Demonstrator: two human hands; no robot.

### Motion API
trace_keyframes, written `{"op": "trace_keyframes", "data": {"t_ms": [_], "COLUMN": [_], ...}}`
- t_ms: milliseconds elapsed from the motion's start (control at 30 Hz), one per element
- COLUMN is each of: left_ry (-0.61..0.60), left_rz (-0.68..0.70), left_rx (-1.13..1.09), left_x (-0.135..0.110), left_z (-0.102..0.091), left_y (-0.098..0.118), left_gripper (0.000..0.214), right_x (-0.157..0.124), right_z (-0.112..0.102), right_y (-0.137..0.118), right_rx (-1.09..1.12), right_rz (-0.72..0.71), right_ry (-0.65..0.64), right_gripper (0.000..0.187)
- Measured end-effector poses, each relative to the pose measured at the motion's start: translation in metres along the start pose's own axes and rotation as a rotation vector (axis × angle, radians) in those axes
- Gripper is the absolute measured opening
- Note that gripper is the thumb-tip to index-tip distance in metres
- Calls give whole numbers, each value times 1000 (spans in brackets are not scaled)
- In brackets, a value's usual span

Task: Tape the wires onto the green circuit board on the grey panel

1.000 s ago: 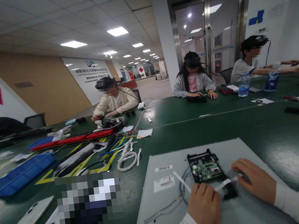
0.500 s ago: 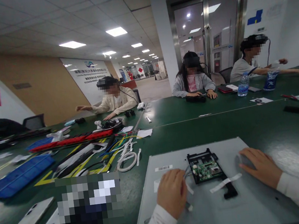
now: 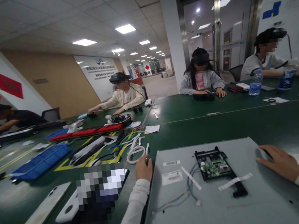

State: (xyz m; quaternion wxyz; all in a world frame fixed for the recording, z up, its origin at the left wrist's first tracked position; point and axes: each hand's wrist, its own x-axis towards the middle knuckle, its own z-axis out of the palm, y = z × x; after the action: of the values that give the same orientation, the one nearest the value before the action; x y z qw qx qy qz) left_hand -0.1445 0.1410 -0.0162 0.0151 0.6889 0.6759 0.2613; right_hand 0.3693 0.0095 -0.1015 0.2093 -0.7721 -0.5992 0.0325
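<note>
A flat grey panel [image 3: 218,209] lies in front of me, bearing a black bracket [image 3: 240,188] with a green circuit board [image 3: 215,168]. Thin grey cables [image 3: 189,185] run loose across its left half, beside a strip of white tape [image 3: 191,178]. My left hand [image 3: 144,169] is closed at the panel's upper left edge, fingers bent and thumb toward the panel. At the upper right edge, my right hand [image 3: 281,161] grips the panel with thumb and fingers on either side of a grey part. The undersides of both grips are hidden.
To the left lie a white phone [image 3: 42,212], a blue tray [image 3: 42,161], a coiled white cable [image 3: 135,154] and a red strip [image 3: 86,131]. A small wrench [image 3: 156,116] and a water bottle [image 3: 255,83] stand farther off. Several people sit around the green table [image 3: 179,130].
My left hand has moved left from the cables to the panel's left edge, uncovering cables and a label. My right hand stays at the right edge. The view has shifted left.
</note>
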Motion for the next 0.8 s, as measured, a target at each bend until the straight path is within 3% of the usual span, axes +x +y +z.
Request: {"op": "trace_keyframes", "data": {"t_ms": [200, 467, 633, 800], "left_ry": [54, 149, 117, 120], "left_rz": [-28, -42, -177, -172], "left_rx": [2, 157, 143, 133], "left_x": [14, 34, 37, 37], "left_z": [10, 8, 4, 3], "left_y": [-10, 2, 7, 8], "left_gripper": [27, 27, 26, 24], "right_x": [-5, -4, -5, -6], "right_z": [5, 8, 6, 4], "right_y": [-8, -8, -12, -13], "right_rx": [-54, -72, -81, -84], "right_rz": [-13, -28, -59, -81], "right_ry": [22, 30, 32, 28], "right_gripper": [55, 54, 51, 48]}}
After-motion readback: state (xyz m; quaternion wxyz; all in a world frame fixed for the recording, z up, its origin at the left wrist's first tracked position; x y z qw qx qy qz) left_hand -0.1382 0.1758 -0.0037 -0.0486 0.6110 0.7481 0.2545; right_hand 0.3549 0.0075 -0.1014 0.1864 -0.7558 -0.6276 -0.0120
